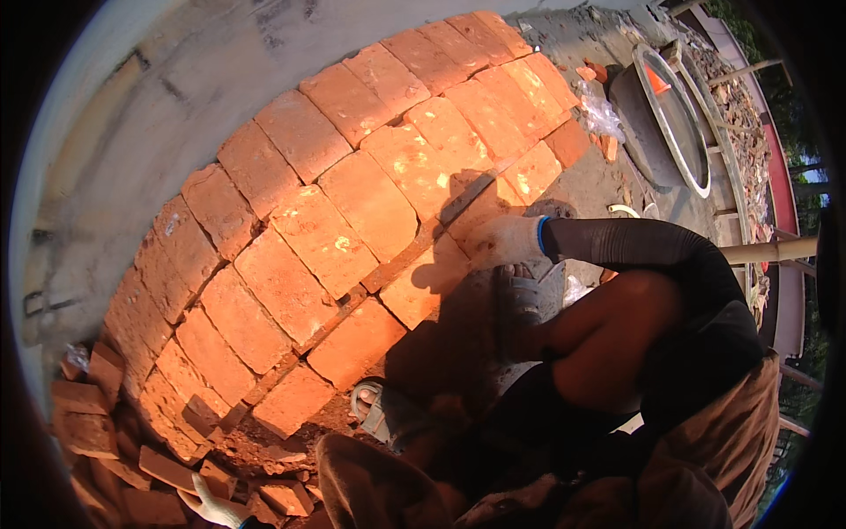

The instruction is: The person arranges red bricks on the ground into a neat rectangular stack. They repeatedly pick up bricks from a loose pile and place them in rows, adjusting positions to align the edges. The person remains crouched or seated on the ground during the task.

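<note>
The clock here is laid over the whole view. Lots of orange bricks [366, 207] sit close together in long rows, from one o'clock round to eight o'clock and through the middle. The rows go up in steps like stairs, and sun shines on most of them. A big grey wall [176, 106] is at ten o'clock.

The left hand [214, 505], in a pale glove, is just past seven o'clock. Its fingers are at the end of a loose brick [167, 469]. I cannot tell if its grip is holding that brick or only touching it. A messy heap of bricks [86, 432] lies at eight o'clock, near that hand.

The right hand [504, 241] is near the middle, toward three o'clock. Its glove is pale with a blue edge, and it is by the lower row of bricks. Its fingers are hard to see, so I cannot tell if its grip is wide or narrow.

At two o'clock is a big tub [703, 181] with a pale rim. A bright orange thing [656, 81] with a pointy shape shows inside it. A crumpled see-through plastic bag [602, 119] lies beside the tub, on its nine o'clock side. I cannot tell what is in the bag.
</note>
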{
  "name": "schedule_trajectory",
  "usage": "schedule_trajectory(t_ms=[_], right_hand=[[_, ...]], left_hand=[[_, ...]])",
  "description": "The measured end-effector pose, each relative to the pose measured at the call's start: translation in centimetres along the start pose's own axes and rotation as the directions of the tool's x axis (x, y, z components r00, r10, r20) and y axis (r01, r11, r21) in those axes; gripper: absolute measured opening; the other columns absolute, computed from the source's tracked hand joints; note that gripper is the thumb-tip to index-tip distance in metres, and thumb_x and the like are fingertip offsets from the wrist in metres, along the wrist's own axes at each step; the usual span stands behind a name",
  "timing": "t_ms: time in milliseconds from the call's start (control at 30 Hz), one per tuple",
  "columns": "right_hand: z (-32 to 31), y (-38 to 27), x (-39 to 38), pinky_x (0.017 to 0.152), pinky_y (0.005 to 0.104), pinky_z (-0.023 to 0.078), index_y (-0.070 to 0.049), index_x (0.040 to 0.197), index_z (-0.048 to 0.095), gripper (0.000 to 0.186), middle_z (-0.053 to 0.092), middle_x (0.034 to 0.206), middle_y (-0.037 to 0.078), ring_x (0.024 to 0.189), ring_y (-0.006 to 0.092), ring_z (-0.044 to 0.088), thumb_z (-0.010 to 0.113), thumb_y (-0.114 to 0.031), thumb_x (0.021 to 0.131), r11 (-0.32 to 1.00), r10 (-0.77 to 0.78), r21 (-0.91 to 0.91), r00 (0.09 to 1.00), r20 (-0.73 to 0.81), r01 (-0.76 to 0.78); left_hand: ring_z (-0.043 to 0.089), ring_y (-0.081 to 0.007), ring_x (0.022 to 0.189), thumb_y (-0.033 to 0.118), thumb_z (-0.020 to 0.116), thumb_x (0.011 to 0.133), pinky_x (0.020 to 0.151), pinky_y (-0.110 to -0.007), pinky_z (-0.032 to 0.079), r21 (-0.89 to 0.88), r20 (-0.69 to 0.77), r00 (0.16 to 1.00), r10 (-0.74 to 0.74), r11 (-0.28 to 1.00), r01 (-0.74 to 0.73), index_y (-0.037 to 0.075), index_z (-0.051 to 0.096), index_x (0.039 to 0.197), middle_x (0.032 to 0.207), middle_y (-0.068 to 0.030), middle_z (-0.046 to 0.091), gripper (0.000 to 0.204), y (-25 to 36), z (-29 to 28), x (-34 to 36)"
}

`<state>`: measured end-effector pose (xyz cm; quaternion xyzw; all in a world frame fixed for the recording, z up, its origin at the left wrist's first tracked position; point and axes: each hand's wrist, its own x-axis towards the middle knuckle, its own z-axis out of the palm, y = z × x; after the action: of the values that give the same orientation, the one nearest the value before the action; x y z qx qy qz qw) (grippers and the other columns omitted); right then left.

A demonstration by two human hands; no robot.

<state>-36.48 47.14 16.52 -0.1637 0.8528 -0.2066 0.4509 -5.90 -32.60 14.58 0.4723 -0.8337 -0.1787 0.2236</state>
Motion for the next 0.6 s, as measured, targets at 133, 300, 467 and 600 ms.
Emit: schedule_trajectory(t_ms=[133, 300, 467, 600], right_hand=[[-1.0, -4.9, 1.0, 0.105, 0.0489, 0.062, -0.008, 0.15, 0.076, 0.072, 0.081, 0.136, 0.023, 0.125, 0.0413, 0.077, 0.087, -0.06, 0.101, 0.991, -0.13, 0.014, 0.991, -0.002, 0.13], [1.3, -6.5, 0.7, 0.113, 0.045, 0.062, -0.006, 0.181, 0.038, 0.104, 0.063, 0.165, 0.027, 0.143, 0.0324, 0.069, 0.094, -0.046, 0.103, 0.861, -0.315, 0.33, 0.915, -0.253, 0.388], [5.0, -4.7, 0.2, 0.121, 0.0414, 0.053, -0.004, 0.19, 0.008, 0.118, 0.05, 0.174, 0.019, 0.152, 0.0232, 0.056, 0.09, -0.029, 0.107, 0.465, -0.261, 0.702, 0.841, -0.474, 0.54], [5.5, 0.7, -2.1, 0.106, 0.0377, 0.059, -0.005, 0.189, 0.01, 0.107, 0.071, 0.142, 0.014, 0.123, 0.0203, 0.07, 0.08, -0.021, 0.11, -0.143, 0.147, 0.771, 0.783, -0.604, 0.621]], left_hand=[[0.068, -0.0193, 0.108, 0.033, 0.091, 0.099, 0.09, -0.037, 0.056, -0.524, 0.51, 0.857, -0.074, 0.763, 0.378, -0.003, 0.053, 0.171, 0.127, -0.0084, 0.069, 0.089, 8.6, 0.5, -6.7], [0.074, -0.02, 0.118, 0.008, 0.093, 0.092, 0.098, -0.036, 0.062, -0.467, 0.876, 0.335, 0.347, 0.783, 0.411, -0.003, 0.046, 0.176, 0.143, -0.0101, 0.073, 0.097, 29.3, 4.7, -13.1], [0.072, -0.0226, 0.135, 0.017, 0.099, 0.097, 0.112, -0.039, 0.062, -0.399, 0.829, -0.267, 0.491, 0.854, 0.333, -0.002, 0.052, 0.169, 0.151, -0.0119, 0.072, 0.088, 47.6, 9.8, -24.2], [0.069, -0.0212, 0.139, 0.015, 0.094, 0.103, 0.113, -0.038, 0.062, -0.329, 0.827, -0.393, 0.403, 0.913, 0.242, 0.0, 0.054, 0.166, 0.152, -0.012, 0.071, 0.076, 56.3, 13.4, -35.4]])
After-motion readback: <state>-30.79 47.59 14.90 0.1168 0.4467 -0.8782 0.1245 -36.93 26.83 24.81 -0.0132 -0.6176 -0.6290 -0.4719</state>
